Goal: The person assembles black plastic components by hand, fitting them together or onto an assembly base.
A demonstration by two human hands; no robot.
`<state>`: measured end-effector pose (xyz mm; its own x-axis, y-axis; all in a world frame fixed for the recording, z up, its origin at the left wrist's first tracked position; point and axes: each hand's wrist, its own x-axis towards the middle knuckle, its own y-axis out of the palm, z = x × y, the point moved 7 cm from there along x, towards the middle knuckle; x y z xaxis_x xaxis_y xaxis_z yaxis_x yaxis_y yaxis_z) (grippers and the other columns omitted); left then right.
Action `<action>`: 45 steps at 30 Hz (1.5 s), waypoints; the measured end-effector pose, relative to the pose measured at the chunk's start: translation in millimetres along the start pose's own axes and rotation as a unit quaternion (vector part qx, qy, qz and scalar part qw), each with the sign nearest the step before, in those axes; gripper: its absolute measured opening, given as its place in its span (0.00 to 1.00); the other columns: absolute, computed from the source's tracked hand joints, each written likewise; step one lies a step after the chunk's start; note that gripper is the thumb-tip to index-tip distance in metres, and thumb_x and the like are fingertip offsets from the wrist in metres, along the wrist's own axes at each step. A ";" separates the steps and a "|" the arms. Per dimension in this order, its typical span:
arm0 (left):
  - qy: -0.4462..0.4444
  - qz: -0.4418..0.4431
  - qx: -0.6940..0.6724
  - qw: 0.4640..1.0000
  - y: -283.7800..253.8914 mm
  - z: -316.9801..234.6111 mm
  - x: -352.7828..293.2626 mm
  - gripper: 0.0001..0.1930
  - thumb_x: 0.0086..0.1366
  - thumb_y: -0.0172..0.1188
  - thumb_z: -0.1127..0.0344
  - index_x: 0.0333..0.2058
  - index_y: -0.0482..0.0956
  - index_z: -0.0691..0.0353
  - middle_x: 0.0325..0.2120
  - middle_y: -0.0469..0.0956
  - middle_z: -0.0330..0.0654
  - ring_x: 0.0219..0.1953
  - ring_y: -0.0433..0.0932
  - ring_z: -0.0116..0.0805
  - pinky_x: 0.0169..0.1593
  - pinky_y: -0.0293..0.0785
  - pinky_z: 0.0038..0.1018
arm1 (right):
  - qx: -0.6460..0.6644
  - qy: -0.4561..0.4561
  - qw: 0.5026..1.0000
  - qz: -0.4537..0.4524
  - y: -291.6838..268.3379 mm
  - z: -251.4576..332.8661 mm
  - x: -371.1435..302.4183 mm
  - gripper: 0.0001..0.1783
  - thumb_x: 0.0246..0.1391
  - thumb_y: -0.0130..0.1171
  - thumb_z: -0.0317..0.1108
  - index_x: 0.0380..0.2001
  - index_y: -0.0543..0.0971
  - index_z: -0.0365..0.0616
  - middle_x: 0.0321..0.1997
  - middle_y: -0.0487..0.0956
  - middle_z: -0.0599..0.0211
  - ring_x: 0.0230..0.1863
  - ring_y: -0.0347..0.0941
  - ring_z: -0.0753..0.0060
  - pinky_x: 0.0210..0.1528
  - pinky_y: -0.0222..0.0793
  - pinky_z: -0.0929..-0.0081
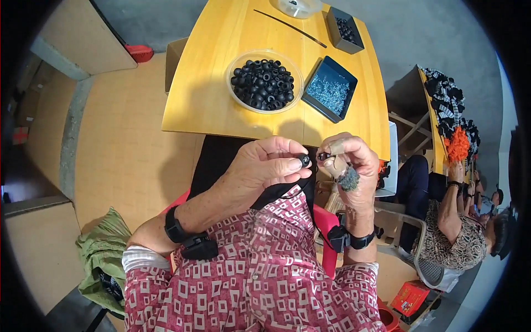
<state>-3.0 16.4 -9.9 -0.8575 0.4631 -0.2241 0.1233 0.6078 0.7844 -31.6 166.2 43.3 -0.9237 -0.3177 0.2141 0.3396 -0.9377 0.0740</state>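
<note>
Just in front of the table's near edge, my left hand pinches a small round black plastic piece between thumb and fingertips. Close by, my right hand grips a small dark, shiny piece at its fingertips. Tan wraps and a grey-green knitted cover are on fingers of my right hand. The two pieces are near each other, with a narrow gap between them. Beyond my hands stands a clear round bowl of hollow black pieces. Right of it, a dark blue tray holds tiny translucent bluish parts.
On the yellow table lie a thin dark stick, a grey box of dark pieces and a clear container. A green sack sits at left. At right, a seated person holds an orange bundle.
</note>
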 end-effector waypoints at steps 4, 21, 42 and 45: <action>0.004 -0.005 0.000 1.000 -2.6 0.8 -0.3 0.12 0.62 0.59 0.73 0.45 0.76 0.66 0.38 0.80 0.46 0.39 0.82 0.33 0.45 0.79 0.21 | -0.086 -0.027 0.995 0.037 6.5 19.6 4.8 0.11 0.45 0.64 0.18 0.35 0.79 0.35 0.37 0.79 0.61 0.38 0.75 0.72 0.42 0.70 0.78; -0.009 -0.002 -0.008 1.000 -1.4 1.4 0.5 0.11 0.62 0.59 0.74 0.44 0.76 0.67 0.38 0.79 0.44 0.39 0.82 0.33 0.45 0.79 0.21 | -0.192 -0.071 0.975 0.082 14.2 23.4 11.6 0.11 0.41 0.68 0.22 0.32 0.81 0.38 0.37 0.81 0.57 0.38 0.76 0.67 0.40 0.70 0.74; -0.005 -0.024 -0.035 0.999 -10.4 8.3 1.5 0.10 0.63 0.60 0.71 0.42 0.77 0.64 0.38 0.78 0.39 0.41 0.79 0.27 0.46 0.78 0.21 | -0.264 -0.113 0.957 0.035 27.3 5.2 -1.8 0.16 0.39 0.69 0.23 0.35 0.81 0.39 0.39 0.81 0.60 0.39 0.76 0.65 0.41 0.70 0.73; -0.007 -0.030 -0.028 0.999 -13.9 12.1 1.9 0.10 0.63 0.60 0.70 0.42 0.77 0.63 0.38 0.78 0.37 0.41 0.78 0.25 0.47 0.77 0.21 | -0.309 -0.147 0.939 0.032 32.9 9.1 -2.7 0.18 0.38 0.69 0.22 0.37 0.80 0.38 0.38 0.80 0.59 0.40 0.75 0.64 0.42 0.70 0.73</action>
<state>-0.3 16.7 -28.2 -0.8557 0.4358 -0.2790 0.0440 0.5985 0.7999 -16.3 137.5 54.0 -0.7850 -0.4093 0.4651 0.1421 -0.8496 -0.5079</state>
